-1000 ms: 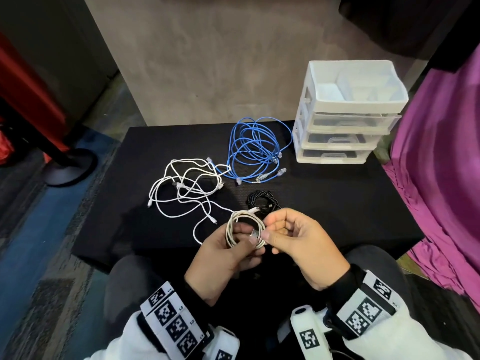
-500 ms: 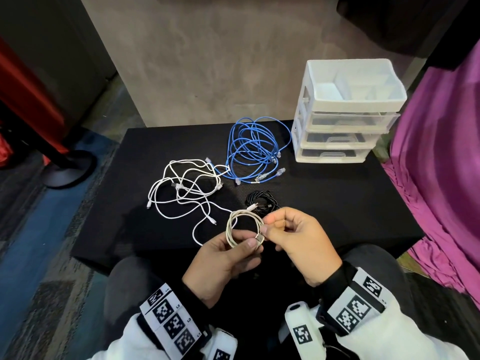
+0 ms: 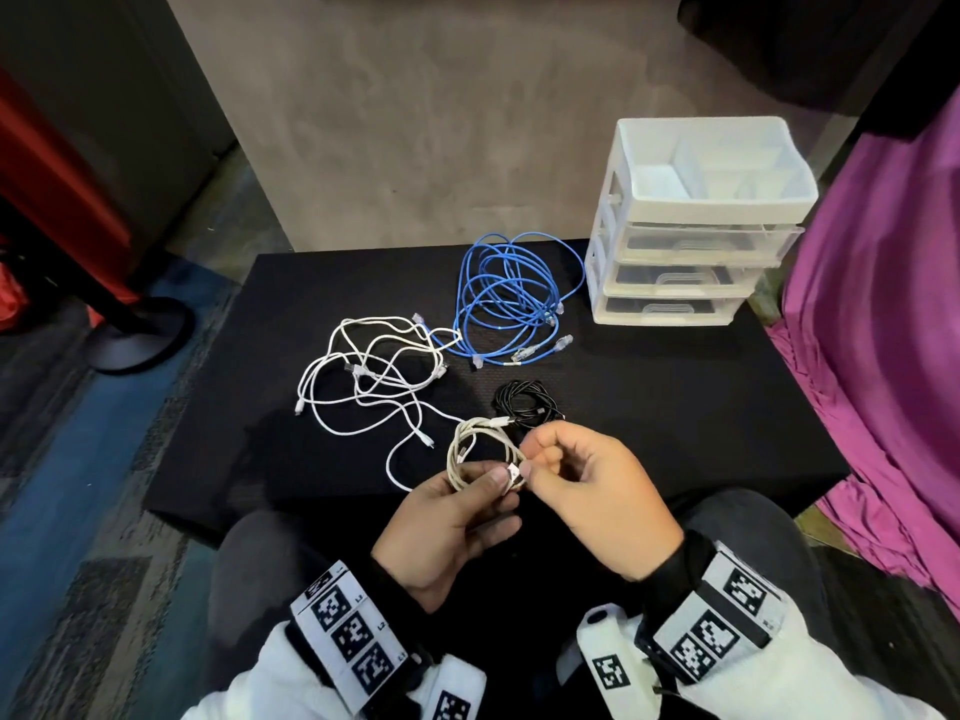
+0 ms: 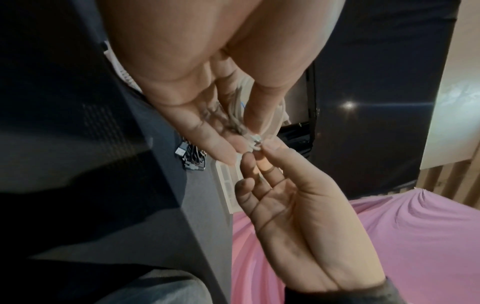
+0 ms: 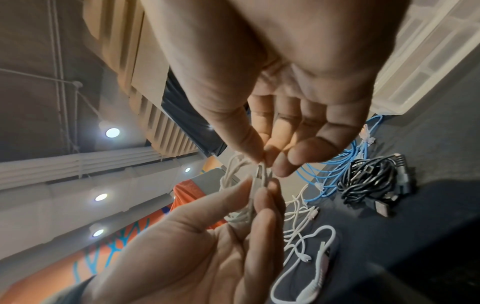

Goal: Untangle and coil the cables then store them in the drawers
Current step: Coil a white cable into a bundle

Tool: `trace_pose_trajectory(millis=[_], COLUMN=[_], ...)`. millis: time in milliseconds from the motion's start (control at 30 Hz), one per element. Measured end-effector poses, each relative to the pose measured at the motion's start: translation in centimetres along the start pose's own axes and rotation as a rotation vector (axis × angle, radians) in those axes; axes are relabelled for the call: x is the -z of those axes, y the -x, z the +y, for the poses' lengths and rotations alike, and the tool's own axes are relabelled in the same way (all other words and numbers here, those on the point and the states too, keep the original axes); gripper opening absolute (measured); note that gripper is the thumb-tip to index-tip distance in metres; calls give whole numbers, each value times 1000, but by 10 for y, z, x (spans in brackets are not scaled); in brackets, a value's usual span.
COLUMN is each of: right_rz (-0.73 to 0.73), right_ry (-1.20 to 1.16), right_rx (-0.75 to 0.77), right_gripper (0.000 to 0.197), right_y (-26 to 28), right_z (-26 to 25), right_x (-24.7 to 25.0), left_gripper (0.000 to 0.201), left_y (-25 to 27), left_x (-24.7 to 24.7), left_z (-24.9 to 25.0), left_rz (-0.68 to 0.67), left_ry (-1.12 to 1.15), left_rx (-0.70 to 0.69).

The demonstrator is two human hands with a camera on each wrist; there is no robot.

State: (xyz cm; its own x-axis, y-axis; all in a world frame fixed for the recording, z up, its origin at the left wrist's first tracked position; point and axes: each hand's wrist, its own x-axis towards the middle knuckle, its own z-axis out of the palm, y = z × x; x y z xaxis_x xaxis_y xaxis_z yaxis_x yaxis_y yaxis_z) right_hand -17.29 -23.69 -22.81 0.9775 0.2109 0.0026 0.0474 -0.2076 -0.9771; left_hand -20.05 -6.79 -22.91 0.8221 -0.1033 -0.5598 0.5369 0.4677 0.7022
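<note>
My left hand (image 3: pixel 491 485) holds a small beige cable coil (image 3: pixel 478 444) over the table's near edge, thumb on top of the loops. My right hand (image 3: pixel 529 464) pinches the coil's plug end (image 3: pixel 514 472) between thumb and fingertips. The wrist views show the same pinch: plug (image 4: pixel 255 140), beige cable (image 5: pixel 262 176). On the black table (image 3: pixel 675 407) lie a tangled white cable (image 3: pixel 374 376), a loose blue cable bundle (image 3: pixel 509 298) and a coiled black cable (image 3: pixel 524 402). A white drawer unit (image 3: pixel 691 283) stands at the back right, drawers closed.
The drawer unit's top tray (image 3: pixel 717 200) has open compartments. Purple cloth (image 3: pixel 883 356) hangs right of the table. A dark stand base (image 3: pixel 140 335) sits on the floor to the left. My knees are under the table's near edge.
Both hands stay at the same spot with the beige coil. The right fingertips have shifted slightly on the plug end.
</note>
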Motion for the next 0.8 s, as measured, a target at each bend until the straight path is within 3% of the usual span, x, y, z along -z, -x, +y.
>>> trace_pose_trajectory(millis=[133,200,300,433,533,800], right_rz=[-69,-98,-30,-163,-278,-261], right_ry=[-47,-76,9,-194,-217,-298], right_rx=[-29,-40,3,-177,-220,-304], right_gripper=[12,12,15,9,9,10], right_y=[-1,-1,-2,-1,1,-3], right_z=[-3,-5,-5,-7,-9,-8], right_x=[0,-1,-2,-3,-4,-12], left_gripper=[5,11,17,15,18,14], left_y=[-1,-2,-4,-4,-3,-5], left_x=[0,0,1,8,10,11], left_z=[1,0,0,2,3,3], left_rz=[18,18,-7,-45,-67,-41], left_ry=[-20,-36,-63,-148,-193,-358], left_rx=[-4,-18,0,44,58,-34])
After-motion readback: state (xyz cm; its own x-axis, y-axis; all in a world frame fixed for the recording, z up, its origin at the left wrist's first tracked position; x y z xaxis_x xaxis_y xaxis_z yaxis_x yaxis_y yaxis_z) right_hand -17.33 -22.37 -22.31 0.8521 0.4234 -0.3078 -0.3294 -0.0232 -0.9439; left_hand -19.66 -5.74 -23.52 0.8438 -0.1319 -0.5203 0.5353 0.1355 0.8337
